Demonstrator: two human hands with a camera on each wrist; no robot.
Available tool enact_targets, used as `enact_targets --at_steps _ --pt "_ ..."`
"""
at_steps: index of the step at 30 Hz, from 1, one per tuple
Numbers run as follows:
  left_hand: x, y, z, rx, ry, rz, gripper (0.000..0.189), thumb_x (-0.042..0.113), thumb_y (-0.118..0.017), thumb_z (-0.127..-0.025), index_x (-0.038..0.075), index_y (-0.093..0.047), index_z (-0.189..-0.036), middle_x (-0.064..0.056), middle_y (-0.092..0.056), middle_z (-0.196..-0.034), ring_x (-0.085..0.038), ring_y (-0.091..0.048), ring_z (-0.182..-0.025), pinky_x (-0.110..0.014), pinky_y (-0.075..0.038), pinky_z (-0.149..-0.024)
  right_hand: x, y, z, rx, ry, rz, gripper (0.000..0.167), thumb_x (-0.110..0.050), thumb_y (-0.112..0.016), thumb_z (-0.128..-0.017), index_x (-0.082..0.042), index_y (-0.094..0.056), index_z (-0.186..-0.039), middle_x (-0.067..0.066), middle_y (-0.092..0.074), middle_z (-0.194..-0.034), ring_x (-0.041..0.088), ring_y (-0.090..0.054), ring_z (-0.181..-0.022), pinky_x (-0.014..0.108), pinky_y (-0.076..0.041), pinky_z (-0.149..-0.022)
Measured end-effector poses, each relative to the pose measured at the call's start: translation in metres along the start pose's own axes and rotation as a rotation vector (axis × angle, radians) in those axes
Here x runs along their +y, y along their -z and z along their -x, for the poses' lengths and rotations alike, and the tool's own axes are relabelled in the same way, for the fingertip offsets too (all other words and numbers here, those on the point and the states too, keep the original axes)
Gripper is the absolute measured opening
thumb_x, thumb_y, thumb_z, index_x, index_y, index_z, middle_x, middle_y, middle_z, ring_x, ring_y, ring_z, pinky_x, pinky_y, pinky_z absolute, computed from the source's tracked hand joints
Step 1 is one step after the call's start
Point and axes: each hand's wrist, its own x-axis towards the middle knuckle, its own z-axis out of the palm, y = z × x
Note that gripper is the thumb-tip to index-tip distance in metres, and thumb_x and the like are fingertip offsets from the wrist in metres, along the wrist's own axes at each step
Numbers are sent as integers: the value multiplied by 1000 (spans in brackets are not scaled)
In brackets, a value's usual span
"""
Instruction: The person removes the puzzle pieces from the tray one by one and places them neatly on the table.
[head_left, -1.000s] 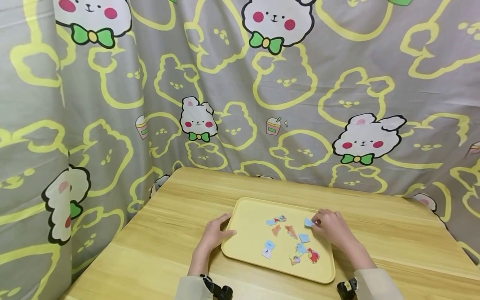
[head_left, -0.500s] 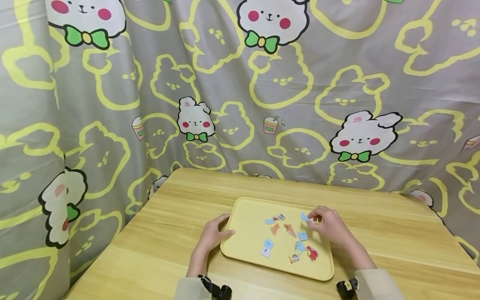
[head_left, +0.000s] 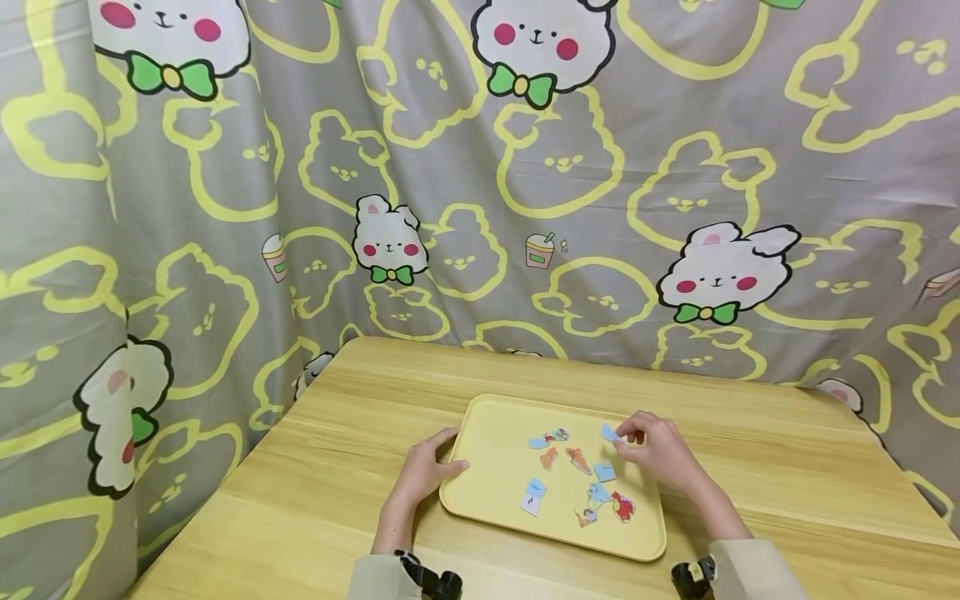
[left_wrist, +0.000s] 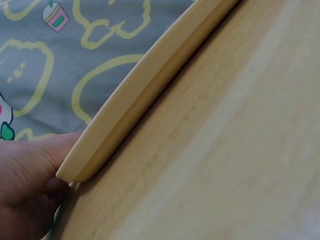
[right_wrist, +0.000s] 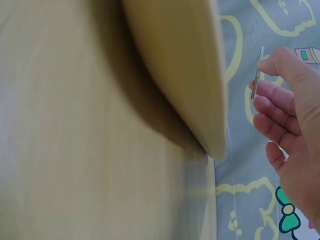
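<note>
On the table lies a pale yellow tray (head_left: 487,467) with several small, flat printed cutouts. My left hand (head_left: 422,469) grips its left end, thumb over the rim and fingers at the outer side; the left wrist view shows the hand at the tray's corner. Over the tray's far right part, my right hand (head_left: 660,450) pinches a flat light-blue cutout (head_left: 610,432). In the right wrist view this cutout (right_wrist: 257,75) appears edge-on between thumb and fingertips. Nearest below it are a blue cutout (head_left: 604,472) and an orange one (head_left: 578,460).
Further cutouts on the tray include a red one (head_left: 622,506), a blue-and-white pair (head_left: 533,495) and a blue one with a multicoloured part (head_left: 551,439). The wooden table (head_left: 337,467) extends around the tray, with a patterned grey curtain (head_left: 465,183) behind and at the left.
My right hand has shifted slightly left with the light-blue cutout, which now stands more tilted. My left hand stays on the tray's edge. The last half second shows almost no movement.
</note>
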Motion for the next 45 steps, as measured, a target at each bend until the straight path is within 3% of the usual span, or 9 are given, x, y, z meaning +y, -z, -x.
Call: enact_targets --at_steps 45 --pt "4 0 1 -3 21 1 61 21 -79 -82 8 -56 -137 -24 -51 -144 -46 -46 -135 -59 -38 -113 39 37 30 19 -154 109 11 -12 -77 -79 -7 -71 -85 -1 -60 -77 3 -46 -69 18 -43 -59"
